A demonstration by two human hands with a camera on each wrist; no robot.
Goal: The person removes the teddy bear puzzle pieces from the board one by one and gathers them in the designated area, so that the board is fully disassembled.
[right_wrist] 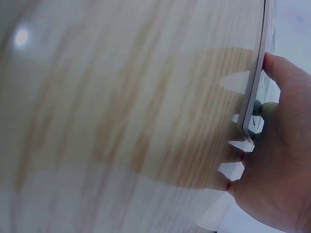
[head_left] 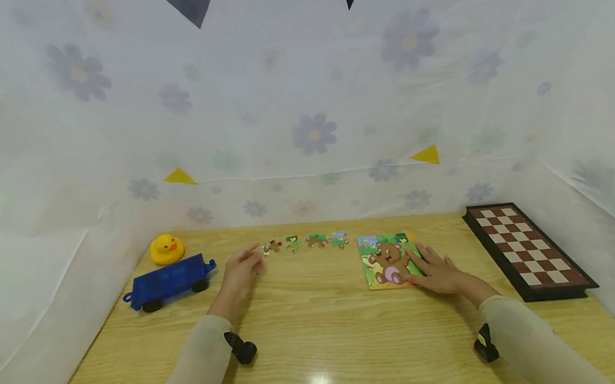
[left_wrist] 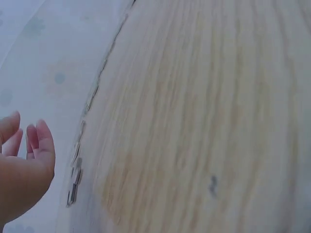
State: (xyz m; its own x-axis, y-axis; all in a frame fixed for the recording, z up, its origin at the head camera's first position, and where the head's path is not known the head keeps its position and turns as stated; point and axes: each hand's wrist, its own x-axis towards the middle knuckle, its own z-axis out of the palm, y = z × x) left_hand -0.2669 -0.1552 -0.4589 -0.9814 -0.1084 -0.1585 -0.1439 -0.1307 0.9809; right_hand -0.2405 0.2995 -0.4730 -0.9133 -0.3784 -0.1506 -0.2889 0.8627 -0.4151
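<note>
A square bear puzzle [head_left: 388,261] lies on the wooden table, right of centre. My right hand [head_left: 439,271] rests over its right edge with the fingers spread; in the right wrist view the hand [right_wrist: 286,145] lies along the puzzle's edge, thumb and fingertips touching down. Several loose puzzle pieces [head_left: 316,241] form a row near the back of the table. Beside the leftmost piece [head_left: 272,247], my left hand [head_left: 240,272] hovers with loosely bent fingers. Nothing shows between those fingers in the left wrist view, where the hand [left_wrist: 26,170] appears at the left edge.
At the left stand a yellow rubber duck [head_left: 167,249] and a blue toy wagon [head_left: 170,281]. A black-framed checkered board [head_left: 528,249] lies at the right. A flowered white curtain [head_left: 282,117] borders the table [head_left: 316,326] at the back and sides.
</note>
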